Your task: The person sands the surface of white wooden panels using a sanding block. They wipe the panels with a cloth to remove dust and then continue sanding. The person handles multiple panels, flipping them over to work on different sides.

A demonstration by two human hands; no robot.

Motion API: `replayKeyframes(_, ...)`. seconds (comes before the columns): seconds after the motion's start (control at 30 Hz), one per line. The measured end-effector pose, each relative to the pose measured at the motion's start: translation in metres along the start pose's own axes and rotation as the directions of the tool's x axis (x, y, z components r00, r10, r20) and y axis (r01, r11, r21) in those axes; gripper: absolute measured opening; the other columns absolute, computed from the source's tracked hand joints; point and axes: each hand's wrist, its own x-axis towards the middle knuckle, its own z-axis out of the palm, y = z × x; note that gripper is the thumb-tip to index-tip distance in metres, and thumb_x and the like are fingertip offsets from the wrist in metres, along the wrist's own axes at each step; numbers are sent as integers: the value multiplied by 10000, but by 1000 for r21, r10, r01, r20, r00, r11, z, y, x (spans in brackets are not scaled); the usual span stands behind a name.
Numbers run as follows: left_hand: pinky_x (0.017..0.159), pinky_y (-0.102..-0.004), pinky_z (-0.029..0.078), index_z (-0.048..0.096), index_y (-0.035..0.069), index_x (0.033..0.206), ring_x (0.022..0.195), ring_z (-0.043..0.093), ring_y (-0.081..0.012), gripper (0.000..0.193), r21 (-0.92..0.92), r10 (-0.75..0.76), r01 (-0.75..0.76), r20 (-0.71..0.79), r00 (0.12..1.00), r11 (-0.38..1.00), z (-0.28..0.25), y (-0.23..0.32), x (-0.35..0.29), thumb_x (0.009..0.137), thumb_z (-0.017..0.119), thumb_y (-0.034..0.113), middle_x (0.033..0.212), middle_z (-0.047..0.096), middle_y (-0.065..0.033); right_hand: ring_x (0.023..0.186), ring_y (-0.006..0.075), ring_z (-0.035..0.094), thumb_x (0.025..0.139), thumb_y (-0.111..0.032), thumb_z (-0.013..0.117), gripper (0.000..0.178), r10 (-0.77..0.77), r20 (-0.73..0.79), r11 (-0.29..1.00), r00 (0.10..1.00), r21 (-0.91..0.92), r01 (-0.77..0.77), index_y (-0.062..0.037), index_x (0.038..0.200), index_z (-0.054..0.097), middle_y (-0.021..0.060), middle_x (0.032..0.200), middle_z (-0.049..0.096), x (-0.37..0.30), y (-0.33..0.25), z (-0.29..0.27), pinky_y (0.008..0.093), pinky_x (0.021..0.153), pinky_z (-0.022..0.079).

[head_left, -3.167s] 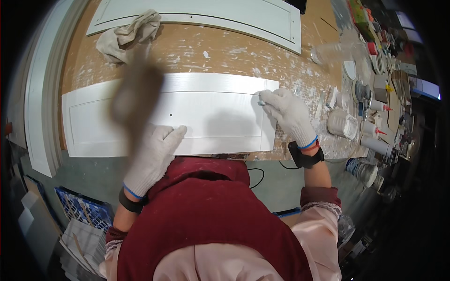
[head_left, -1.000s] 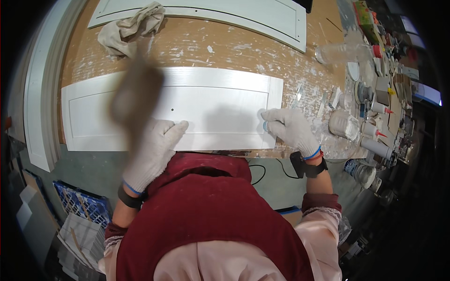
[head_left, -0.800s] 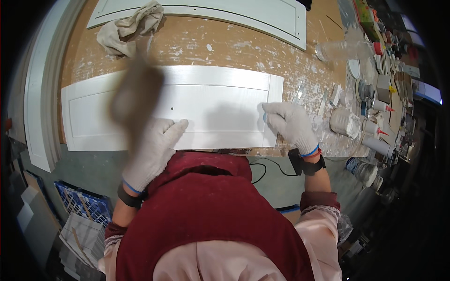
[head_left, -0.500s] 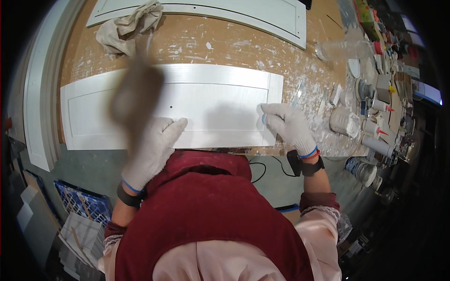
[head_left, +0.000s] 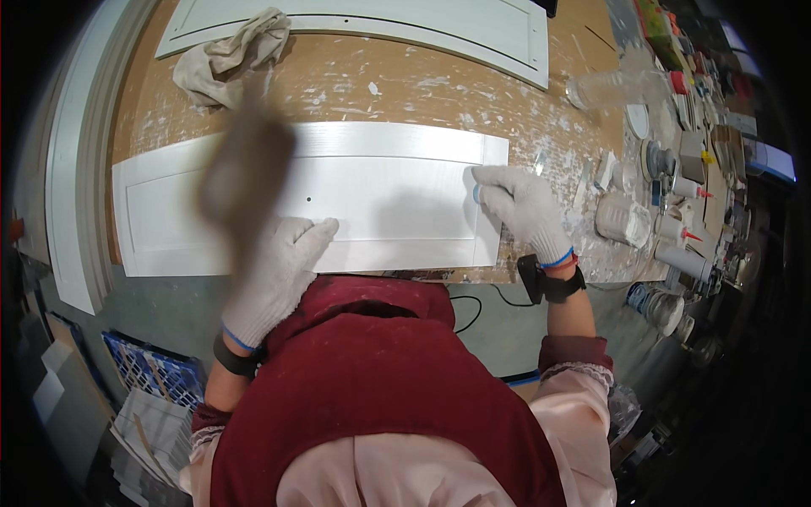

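Note:
A white framed panel [head_left: 397,190] with one small dark hole lies flat on the bench before me. My left hand [head_left: 283,258], in a white knit glove, rests on the panel's near edge with its fingers stretched flat; a blurred brown shape [head_left: 245,173] close to the camera hides part of it. At the panel's right end my gloved right hand [head_left: 525,209] is closed, fingertips pinched over the joint of the inner frame. A small pale-blue edge shows under those fingers, too little to name.
A second white panel [head_left: 363,25] lies at the far side, a crumpled beige cloth [head_left: 228,63] by its corner. Long white boards [head_left: 76,186] stand at the left. A clear bottle [head_left: 612,89], a tub [head_left: 623,220] and several glue bottles crowd the right of the paint-spotted bench [head_left: 372,89].
My right hand has slid a little away from me along the panel's right-end joint. My left hand stays in place on the near edge. The view has shifted slightly.

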Motion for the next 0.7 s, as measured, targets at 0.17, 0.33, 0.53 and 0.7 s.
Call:
replayKeyframes(0.17,759,-391,493,616,192,1145,827,571,-280,444,-101,-102,103,18,995,990,13,-7,-5,721,652,65,966,634,-45,919,137,625,843,-143,657,313,-10,-308,973,951,216,80,20,1110,650,101,997,682,20,12,3,273,825,493)
replayKeyframes(0.33,768,-391,492,620,198,1136,836,575,-281,412,-132,-123,125,24,992,983,15,-7,-5,742,640,80,970,638,-48,919,138,624,833,-174,669,341,38,-280,950,959,307,52,11,1119,648,95,1013,682,20,10,-3,269,828,489)
replayKeyframes(0.53,781,-401,484,613,186,1143,859,569,-277,398,-4,-25,25,16,1000,1000,2,-1,0,759,628,83,950,633,-50,928,138,635,823,-201,657,364,44,-210,996,977,89,-25,-9,1132,653,107,1011,692,34,1,-7,272,832,487)
replayKeyframes(0.7,782,-402,479,611,189,1143,856,568,-276,397,-86,-108,111,38,993,990,11,-6,-4,761,629,86,949,632,-44,988,210,655,829,-266,646,377,36,-425,984,904,171,41,-33,1125,656,137,1072,688,47,-3,-9,304,852,487)
